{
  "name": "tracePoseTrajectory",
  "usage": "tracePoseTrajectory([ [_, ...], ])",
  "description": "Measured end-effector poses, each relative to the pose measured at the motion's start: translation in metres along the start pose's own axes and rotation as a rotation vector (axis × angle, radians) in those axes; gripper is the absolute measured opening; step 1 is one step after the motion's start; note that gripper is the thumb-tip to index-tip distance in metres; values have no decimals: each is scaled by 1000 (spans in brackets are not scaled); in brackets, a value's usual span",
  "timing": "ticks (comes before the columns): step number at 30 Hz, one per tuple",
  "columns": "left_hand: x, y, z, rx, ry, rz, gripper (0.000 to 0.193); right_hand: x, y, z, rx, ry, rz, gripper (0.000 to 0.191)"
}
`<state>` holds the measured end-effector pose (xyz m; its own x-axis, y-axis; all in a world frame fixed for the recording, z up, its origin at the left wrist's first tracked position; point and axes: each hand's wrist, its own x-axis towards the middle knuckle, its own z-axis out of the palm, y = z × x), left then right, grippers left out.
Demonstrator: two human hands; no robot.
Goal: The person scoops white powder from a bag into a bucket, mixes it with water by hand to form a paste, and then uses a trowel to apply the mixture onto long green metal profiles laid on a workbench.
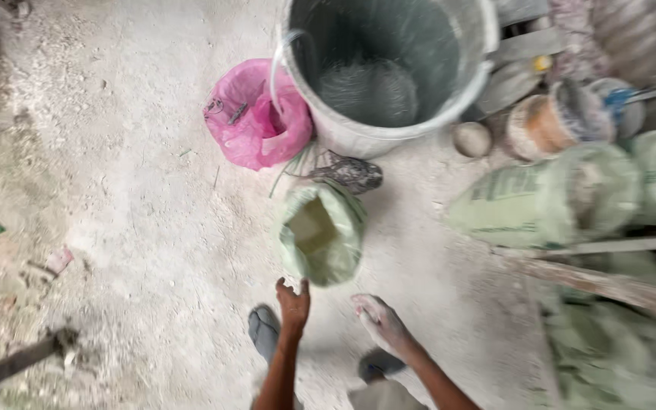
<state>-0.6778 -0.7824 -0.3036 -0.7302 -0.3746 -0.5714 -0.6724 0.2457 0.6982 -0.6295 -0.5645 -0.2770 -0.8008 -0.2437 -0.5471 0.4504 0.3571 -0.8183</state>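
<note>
I see my left hand pinching rim of open green sack, right hand dusty, fingers loose and empty, grey bucket beyond sack

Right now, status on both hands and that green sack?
Left hand at the open green sack rim, contact unclear. Right hand empty, dusted white. Big grey drum and pink bag beyond.

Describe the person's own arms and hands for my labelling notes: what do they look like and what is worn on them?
Both forearms are bare, with no sleeves, gloves, watch or rings visible. The right hand is coated in pale powdery dust; the left hand shows little dust. The picture is blurred, so finer marks cannot be made out.
</note>
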Motion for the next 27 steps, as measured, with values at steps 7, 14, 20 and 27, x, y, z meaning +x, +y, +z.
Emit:
tracePoseTrajectory([
  [7,119,-62,2,-16,-69,263,46,291,84,73,-948,167,-183,52],
  [14,99,-78,-3,-154,-174,286,28,392,121,60,-1002,145,119,54],
  [20,96,-95,6,-195,-270,106,24,394,149,98,-774,-129,37,46],
  [27,102,-71,5,-141,-291,48,32,342,167,101,-740,-322,38,37],
])
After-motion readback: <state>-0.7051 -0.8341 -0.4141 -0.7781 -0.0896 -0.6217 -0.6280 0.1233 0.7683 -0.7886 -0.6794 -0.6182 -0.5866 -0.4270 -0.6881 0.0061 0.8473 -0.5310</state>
